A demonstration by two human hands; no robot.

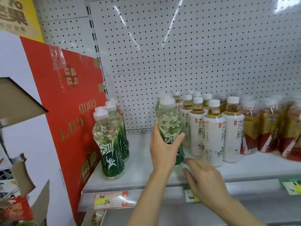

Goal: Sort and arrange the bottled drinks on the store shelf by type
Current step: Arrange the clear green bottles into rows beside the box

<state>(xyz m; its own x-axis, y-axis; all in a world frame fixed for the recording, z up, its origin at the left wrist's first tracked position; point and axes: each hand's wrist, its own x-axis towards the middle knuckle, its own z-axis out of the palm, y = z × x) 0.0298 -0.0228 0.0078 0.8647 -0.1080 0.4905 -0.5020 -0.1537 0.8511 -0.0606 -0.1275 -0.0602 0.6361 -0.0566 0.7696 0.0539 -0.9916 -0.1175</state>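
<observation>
My left hand point(162, 148) grips a clear bottle with a green label point(170, 126), upright at mid-shelf, just left of the white tea bottles. A second bottle of the same kind stands right behind it. My right hand point(203, 176) hovers low over the shelf's front edge beside that bottle's base, fingers loosely bent and holding nothing. Three more green-label bottles point(108, 144) stand in a row at the shelf's left end. Several white-label tea bottles point(211, 131) with white caps stand right of centre. Gold-and-red label bottles point(267, 128) fill the far right.
A red cardboard box point(73, 101) leans against the shelf's left end beside the green bottles. The white shelf point(140, 160) has bare surface between the two green groups. Price tags point(112, 199) hang on its front rail. A pegboard back panel point(179, 54) rises behind.
</observation>
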